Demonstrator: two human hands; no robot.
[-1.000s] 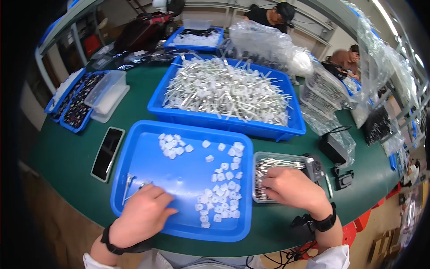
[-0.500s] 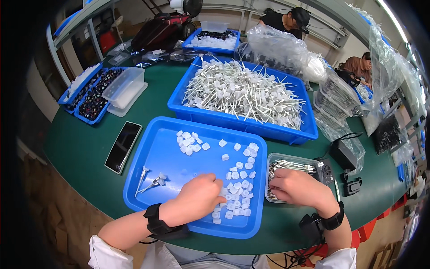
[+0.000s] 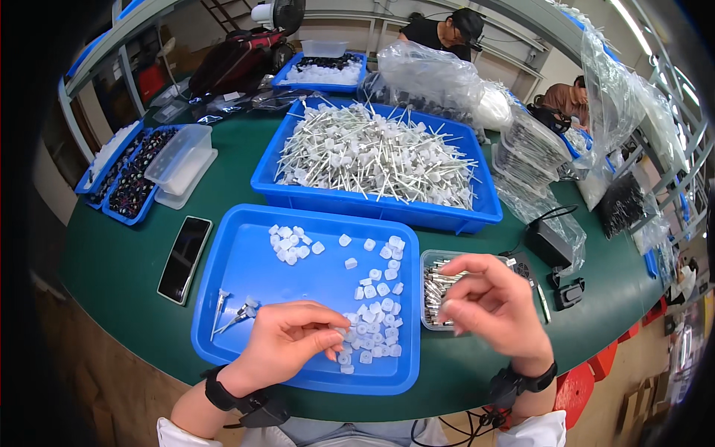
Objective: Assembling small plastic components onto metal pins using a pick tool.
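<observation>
My left hand (image 3: pixel 294 339) is over the near part of a shallow blue tray (image 3: pixel 261 214), thumb and fingertips pinched on a small white plastic piece that is mostly hidden. Beside those fingertips, several more small translucent white plastic pieces (image 3: pixel 376 328) lie scattered in the tray. Two metal rods with white heads (image 3: pixel 240 316) rest at the tray's left side. My right hand (image 3: pixel 499 309) hovers at the edge of a clear plastic box (image 3: pixel 432 326) filled with short metal rods (image 3: pixel 438 287). Its index finger is raised, thumb and other fingers curled together; whatever they hold is hidden.
A large blue bin (image 3: pixel 376 214) heaped with white-headed rods stands behind the tray. A phone (image 3: pixel 185 259) lies left of it. Blue trays of dark parts (image 3: pixel 145 175) sit far left. A black power adapter (image 3: pixel 550 244) is at right. Two people work beyond the table.
My right hand has lifted out of the rod box. My left hand has shifted left and turned, lifting a white piece from the pile. The whole view has moved slightly.
</observation>
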